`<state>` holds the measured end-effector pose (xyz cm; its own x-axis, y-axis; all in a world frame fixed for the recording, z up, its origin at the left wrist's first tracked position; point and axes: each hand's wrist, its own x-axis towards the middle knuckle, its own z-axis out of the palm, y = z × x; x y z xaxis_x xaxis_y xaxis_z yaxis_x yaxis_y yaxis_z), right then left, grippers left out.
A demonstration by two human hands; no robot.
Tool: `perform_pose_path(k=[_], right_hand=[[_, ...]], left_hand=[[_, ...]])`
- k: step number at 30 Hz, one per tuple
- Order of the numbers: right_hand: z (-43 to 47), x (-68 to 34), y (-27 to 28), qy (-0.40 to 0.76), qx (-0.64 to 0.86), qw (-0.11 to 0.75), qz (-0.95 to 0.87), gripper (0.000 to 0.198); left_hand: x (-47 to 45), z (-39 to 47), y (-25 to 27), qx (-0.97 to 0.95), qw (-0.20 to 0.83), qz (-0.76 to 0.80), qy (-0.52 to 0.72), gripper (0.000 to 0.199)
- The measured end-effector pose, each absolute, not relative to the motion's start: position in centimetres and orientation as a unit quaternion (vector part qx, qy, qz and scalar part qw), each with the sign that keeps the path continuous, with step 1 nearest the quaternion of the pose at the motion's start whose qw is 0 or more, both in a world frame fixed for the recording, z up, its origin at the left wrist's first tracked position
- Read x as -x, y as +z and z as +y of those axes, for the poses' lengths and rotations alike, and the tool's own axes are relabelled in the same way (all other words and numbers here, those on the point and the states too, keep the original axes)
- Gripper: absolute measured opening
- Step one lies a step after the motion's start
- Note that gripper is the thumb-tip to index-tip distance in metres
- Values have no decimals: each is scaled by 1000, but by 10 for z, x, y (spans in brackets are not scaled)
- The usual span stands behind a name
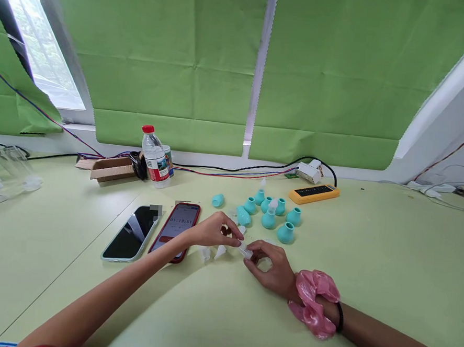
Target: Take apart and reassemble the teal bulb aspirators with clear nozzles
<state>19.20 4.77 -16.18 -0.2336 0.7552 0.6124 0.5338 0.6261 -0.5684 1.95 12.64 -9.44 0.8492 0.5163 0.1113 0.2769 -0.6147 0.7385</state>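
So both hands are close together over the table, fingertips meeting on one little piece. The left hand [216, 229] comes in from the left with thumb and forefinger pinched at its far end, and the right hand [275, 269] has its thumb and index finger closed around the nearer end. The thing itself is a small translucent plastic tube [245, 251], held right between the two hands. Can't make out its exact shape because the fingers cover a lot of it.

Right wrist has a shiny pink scrunchie [313, 302] on it, plus a thin black wristband [340, 317].

Just past the hands there's a loose bunch of squat teal bulbs with open necks [285, 234]. Most are upright, a couple are lying on their sides, and one near the middle has a translucent white pointed nozzle [273, 205] in its neck. A few whitish translucent plastic bits [204, 253] lie under and beside the left hand.

Left of that, two phones lie flat side by side: a dark-screened phone in a pale case [131, 234] and a red-cased phone [182, 218] reading 01:13:51, with the left forearm crossing over part of it. Farther back stands a clear plastic bottle with a red cap [154, 155].
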Motion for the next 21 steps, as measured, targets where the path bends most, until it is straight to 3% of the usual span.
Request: perform_pose_path(k=[14,21], right_hand=[[48,-192,-160,143,428,487,-748,12],[50,-192,-161,207,446,514,-703,10]], left_hand=[[-21,124,-93,-906,333,204,164,24],[-21,115,-87,-953,170,200,151,23]])
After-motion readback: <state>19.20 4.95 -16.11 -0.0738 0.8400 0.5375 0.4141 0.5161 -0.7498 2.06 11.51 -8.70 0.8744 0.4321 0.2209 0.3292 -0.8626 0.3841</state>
